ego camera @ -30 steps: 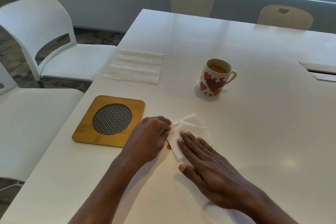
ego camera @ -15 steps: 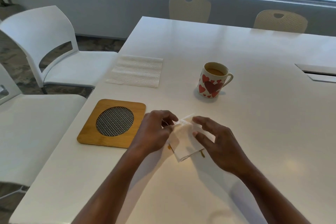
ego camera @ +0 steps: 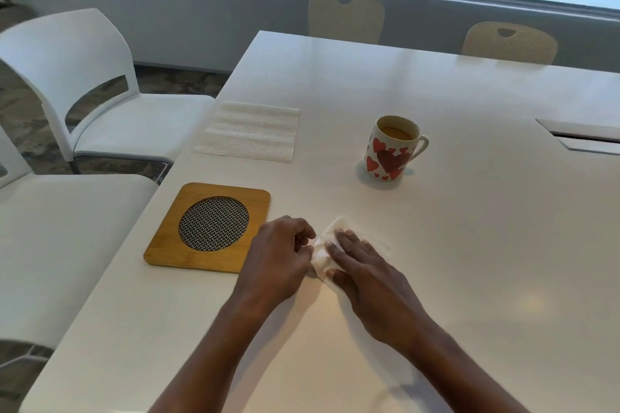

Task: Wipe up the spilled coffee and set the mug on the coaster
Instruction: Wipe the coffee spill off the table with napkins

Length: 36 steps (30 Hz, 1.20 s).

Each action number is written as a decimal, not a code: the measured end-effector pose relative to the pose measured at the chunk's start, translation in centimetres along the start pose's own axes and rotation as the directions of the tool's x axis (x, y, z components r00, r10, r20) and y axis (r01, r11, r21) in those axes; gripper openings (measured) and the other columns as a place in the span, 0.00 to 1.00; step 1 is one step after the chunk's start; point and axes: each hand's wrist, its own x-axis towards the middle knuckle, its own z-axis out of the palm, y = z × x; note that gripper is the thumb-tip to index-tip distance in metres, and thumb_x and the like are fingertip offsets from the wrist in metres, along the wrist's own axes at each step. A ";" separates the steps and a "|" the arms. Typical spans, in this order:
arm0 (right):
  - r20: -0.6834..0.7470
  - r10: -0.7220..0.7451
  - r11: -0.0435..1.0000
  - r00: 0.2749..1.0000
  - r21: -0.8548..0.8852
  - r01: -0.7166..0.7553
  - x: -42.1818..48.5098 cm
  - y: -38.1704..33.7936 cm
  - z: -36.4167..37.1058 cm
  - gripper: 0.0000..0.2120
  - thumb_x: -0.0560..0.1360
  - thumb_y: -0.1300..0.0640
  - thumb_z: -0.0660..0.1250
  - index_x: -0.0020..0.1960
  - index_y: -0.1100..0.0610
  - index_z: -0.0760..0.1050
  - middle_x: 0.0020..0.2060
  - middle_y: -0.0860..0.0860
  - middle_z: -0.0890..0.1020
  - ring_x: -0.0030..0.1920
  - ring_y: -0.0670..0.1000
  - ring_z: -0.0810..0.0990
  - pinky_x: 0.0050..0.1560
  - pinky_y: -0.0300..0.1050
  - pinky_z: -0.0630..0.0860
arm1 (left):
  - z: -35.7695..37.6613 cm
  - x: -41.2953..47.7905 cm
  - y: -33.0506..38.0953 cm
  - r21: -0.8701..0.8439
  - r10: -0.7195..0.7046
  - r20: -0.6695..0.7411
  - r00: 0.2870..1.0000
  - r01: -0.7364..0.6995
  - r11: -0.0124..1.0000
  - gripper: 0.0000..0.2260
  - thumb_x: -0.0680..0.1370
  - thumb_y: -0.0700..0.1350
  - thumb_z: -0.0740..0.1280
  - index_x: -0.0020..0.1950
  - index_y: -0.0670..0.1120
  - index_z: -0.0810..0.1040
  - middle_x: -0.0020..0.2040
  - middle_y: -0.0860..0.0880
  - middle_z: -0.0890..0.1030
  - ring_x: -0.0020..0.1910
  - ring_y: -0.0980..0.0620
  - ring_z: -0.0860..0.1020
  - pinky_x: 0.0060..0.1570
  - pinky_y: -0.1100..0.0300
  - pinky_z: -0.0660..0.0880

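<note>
A white mug with red hearts (ego camera: 391, 152) stands upright on the white table (ego camera: 469, 245), coffee inside, handle to the right. A square wooden coaster with a round mesh centre (ego camera: 209, 228) lies near the table's left edge, with nothing on it. Just right of the coaster a folded white paper towel (ego camera: 321, 253) lies on the table. My right hand (ego camera: 365, 273) presses flat on it, fingers together. My left hand (ego camera: 278, 258) pinches the towel's left edge with curled fingers. Any coffee under the towel is hidden.
A spare unfolded paper towel (ego camera: 250, 131) lies flat behind the coaster. White chairs (ego camera: 77, 87) stand along the table's left side and two beige chairs (ego camera: 347, 15) at the far side. A recessed cable hatch (ego camera: 583, 139) sits at the right.
My right hand, raised on its fingertips half a second ago, has come down flat on the towel again. The brown coffee marks seen beside the towel are now covered. The mug has stayed put.
</note>
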 end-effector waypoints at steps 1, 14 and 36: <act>-0.061 0.002 1.000 0.998 -0.009 -0.003 0.0 0.1 0.3 0.24 0.83 0.46 0.51 0.77 0.51 0.62 0.77 0.48 0.60 0.74 0.40 0.47 0.71 0.35 0.43 | -0.1 0.0 0.2 0.017 0.012 -0.024 1.000 -0.011 1.000 0.07 0.73 0.41 0.71 0.51 0.48 0.83 0.43 0.54 0.81 0.41 0.59 0.79 0.46 0.58 0.78; -0.281 0.043 0.999 0.959 0.018 -0.039 2.7 1.9 -1.4 0.07 0.71 0.61 0.71 0.46 0.50 0.84 0.42 0.47 0.87 0.40 0.47 0.86 0.39 0.44 0.80 | -3.3 -2.4 0.1 -0.209 0.022 -0.058 0.998 -0.034 0.977 0.06 0.76 0.41 0.70 0.51 0.49 0.83 0.46 0.57 0.82 0.43 0.63 0.79 0.40 0.71 0.72; 0.024 0.386 -0.233 0.922 0.970 0.072 0.1 -4.5 -5.4 0.13 0.73 0.65 0.63 0.57 0.64 0.77 0.47 0.59 0.85 0.43 0.53 0.86 0.39 0.42 0.82 | -2.6 -4.1 2.4 -0.600 0.157 0.013 0.988 -0.118 0.791 0.18 0.72 0.41 0.75 0.60 0.49 0.79 0.49 0.52 0.83 0.42 0.51 0.81 0.44 0.57 0.80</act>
